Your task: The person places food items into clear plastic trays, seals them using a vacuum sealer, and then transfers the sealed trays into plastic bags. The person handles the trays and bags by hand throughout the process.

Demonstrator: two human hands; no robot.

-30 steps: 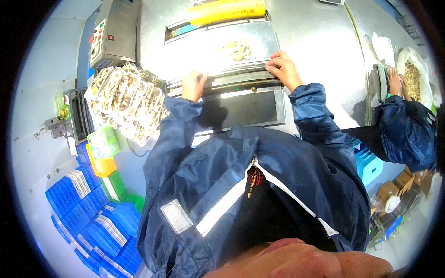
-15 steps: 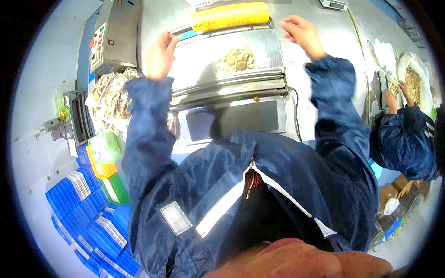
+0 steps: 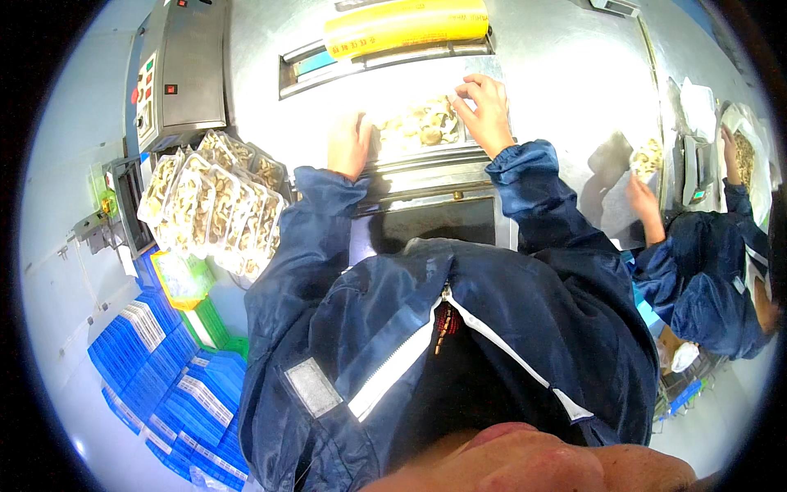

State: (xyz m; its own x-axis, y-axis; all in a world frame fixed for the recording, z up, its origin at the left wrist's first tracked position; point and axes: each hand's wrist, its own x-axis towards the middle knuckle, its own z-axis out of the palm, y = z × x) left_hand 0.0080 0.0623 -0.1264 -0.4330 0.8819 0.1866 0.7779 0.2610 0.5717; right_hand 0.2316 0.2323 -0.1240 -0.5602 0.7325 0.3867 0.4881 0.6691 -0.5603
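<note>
A tray of pale sliced mushrooms sits on the bright steel wrapping machine, between my two hands. My left hand is at the tray's left side, its fingers pointing forward and partly washed out by glare. At the right end, my right hand has bent, parted fingers, with thumb and forefinger at the tray's edge. Whether either hand touches clear film cannot be made out. Beyond the tray lies a yellow film roll across its slot. Nearer to me are the machine's metal bars and a dark plate.
Filled mushroom trays are piled at the left, beside a grey control box. Blue stacks stand lower left. On the right, a co-worker reaches toward another mushroom portion near a small scale.
Both my hands have come down from beside the film roll and inward to the tray's ends. The co-worker's one hand has moved left along with a mushroom portion.
</note>
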